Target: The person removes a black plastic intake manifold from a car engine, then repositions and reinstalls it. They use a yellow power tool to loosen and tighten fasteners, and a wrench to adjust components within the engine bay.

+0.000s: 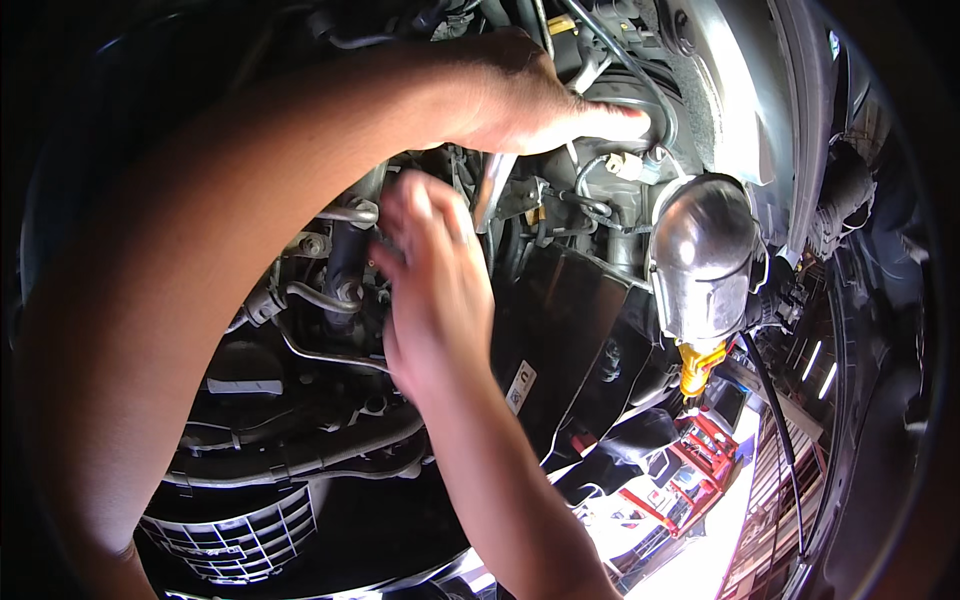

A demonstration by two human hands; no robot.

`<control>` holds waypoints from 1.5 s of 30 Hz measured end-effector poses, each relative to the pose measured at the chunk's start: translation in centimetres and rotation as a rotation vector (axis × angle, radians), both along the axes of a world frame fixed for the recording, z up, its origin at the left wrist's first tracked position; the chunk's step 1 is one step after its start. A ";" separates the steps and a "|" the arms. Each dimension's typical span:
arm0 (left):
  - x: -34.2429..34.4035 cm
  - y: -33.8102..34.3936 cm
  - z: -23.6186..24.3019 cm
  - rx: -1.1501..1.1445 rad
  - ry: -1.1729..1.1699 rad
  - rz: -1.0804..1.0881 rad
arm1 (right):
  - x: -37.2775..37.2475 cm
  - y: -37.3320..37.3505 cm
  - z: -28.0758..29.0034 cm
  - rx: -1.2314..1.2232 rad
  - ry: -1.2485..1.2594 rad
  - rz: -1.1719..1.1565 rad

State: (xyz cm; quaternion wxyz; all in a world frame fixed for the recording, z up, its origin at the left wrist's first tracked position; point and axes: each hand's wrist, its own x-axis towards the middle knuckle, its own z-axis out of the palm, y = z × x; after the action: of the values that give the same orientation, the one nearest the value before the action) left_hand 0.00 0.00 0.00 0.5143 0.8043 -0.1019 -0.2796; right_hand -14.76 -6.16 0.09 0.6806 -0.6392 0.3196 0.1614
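2 bare hands in here. The left hand (525,105) is up at a round, dark grey housing (622,92) near the top of the view, thumb stretched across it; its other fingers are hidden, so can't tell if they're gripping. The right hand (437,275) is blurry with fingers curled, beside a dull black hose (347,262); can't tell if they're clamped on anything. To its right sits a black box (570,310), insides hidden.

two strip lights (828,380) were lit at right; red metal framework (708,448) stood below, near a glaring white patch (692,568).
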 end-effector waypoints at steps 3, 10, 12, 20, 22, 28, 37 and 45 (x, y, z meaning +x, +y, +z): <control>0.0 3.5 3.1 -0.199 0.044 -0.143 | -9.9 -3.8 8.3 -0.285 -0.297 0.560; -1.9 7.2 4.6 -0.361 -0.099 -0.232 | -12.2 -22.8 13.5 -1.307 -0.883 1.156; -0.6 6.9 4.0 -0.267 -0.349 -0.208 | -9.9 -27.1 11.3 -1.364 -1.148 1.209; 0.9 5.7 1.6 0.037 -0.929 -0.180 | -7.3 -30.9 8.9 -1.200 -1.176 1.354; -0.1 5.6 2.1 -0.003 -0.814 -0.061 | -7.5 -31.4 8.6 -1.240 -1.202 1.354; -1.6 6.1 4.7 0.114 -0.882 -0.038 | -7.8 -31.9 8.6 -1.244 -1.185 1.359; -0.1 7.3 3.1 0.156 -1.301 0.058 | -8.0 -32.4 8.2 -1.257 -1.202 1.366; -1.2 5.3 2.0 0.247 -1.586 0.065 | -7.7 -31.7 7.8 -1.211 -1.245 1.276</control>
State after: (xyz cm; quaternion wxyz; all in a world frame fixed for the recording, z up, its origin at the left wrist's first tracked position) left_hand -1.20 5.34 2.04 0.2039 0.8169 -0.3819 0.3812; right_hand -22.46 -37.89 7.89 0.0842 -0.8882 -0.4486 -0.0520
